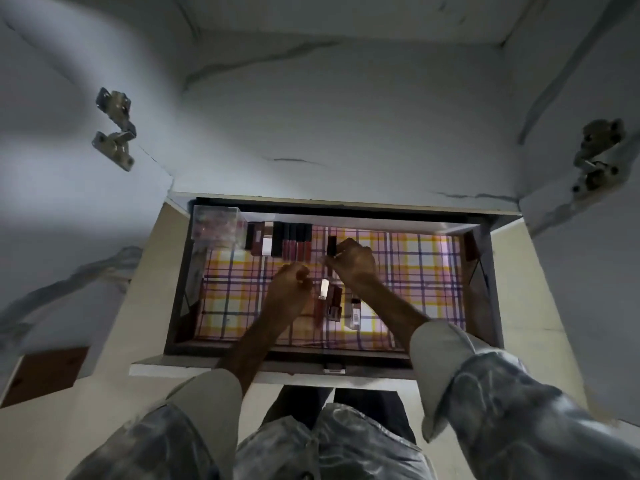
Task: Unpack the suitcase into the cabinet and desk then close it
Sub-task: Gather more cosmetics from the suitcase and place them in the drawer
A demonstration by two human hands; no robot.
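Note:
A cabinet drawer [481, 271] is pulled out, lined with plaid paper [415, 271]. A row of lipsticks and lip-gloss tubes [280, 242] lies along its back left, next to a clear plastic box [216, 225]. My right hand [355, 263] is over the middle of the drawer and pinches a black-capped tube [331, 245] at the right end of the row. My left hand [291, 285] hovers just left of it with curled fingers; what they hold is hidden. Three loose cosmetics lie below my hands: a silver-capped gloss [323, 289], a dark red tube [335, 306] and a clear bottle [355, 311].
Open marbled cabinet doors with metal hinges [116, 128] [597, 155] stand on both sides. The drawer's front edge has a small lock [334, 368]. The right half of the plaid liner is bare. Beige floor lies to both sides.

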